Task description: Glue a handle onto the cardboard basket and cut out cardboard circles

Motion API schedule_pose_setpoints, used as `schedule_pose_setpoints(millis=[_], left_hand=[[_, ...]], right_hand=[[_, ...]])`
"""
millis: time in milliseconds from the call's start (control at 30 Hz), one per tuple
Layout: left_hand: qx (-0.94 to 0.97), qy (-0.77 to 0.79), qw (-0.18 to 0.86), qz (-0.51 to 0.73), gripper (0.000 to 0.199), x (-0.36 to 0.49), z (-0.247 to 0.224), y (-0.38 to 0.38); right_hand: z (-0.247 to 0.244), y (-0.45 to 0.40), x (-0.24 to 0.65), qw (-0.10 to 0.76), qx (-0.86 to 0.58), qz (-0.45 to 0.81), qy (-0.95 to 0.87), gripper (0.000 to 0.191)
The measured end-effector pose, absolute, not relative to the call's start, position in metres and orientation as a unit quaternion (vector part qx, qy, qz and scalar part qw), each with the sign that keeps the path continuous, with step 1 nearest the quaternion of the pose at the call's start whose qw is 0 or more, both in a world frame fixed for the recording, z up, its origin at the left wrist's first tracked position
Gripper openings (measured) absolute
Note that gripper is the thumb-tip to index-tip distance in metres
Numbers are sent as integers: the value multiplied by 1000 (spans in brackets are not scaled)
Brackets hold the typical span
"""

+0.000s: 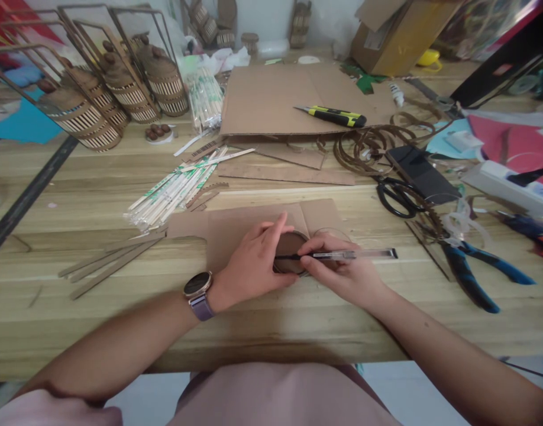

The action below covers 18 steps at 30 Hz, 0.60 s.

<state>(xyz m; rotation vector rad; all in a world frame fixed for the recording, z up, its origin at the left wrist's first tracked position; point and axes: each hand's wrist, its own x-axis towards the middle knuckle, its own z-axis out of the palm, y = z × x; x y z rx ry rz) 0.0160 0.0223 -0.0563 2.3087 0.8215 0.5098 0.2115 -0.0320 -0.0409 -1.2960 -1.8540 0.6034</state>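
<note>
A round brown cardboard piece (290, 244) with a raised rim rests on a flat cardboard sheet (227, 219) near the table's front. My left hand (258, 257) curves around its left side, thumb at the near edge and fingers at the far edge. Between the thumb and fingers of my right hand (342, 266) is a pen (364, 254) with a clear barrel. It lies almost level across the round piece, its dark end pointing left toward my left palm. My left hand partly hides the round piece.
Left of the sheet lie cardboard strips (116, 260) and wrapped sticks (178, 189). Behind are a larger cardboard sheet (267, 89) bearing a utility knife (333, 115), and stick-sided lanterns (165, 80). To the right are scissors (398, 198), a phone (422, 174) and blue-handled pliers (471, 275).
</note>
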Motion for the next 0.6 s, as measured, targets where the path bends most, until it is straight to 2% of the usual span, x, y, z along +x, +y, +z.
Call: schedule_pose_setpoints(millis=[167,400,600], left_hand=[[876,314,310,194,118,15,-56,23],[875,317,311,193,119,16,-58,23],[873,320,315,191,117,16,-56,22]], right_hand=[[-43,-31,211,395,-527,222,-718,7],[-40,-32,214,389,-524,284,-702,5],[-41,-29,212,400,-542,275,-686,4]])
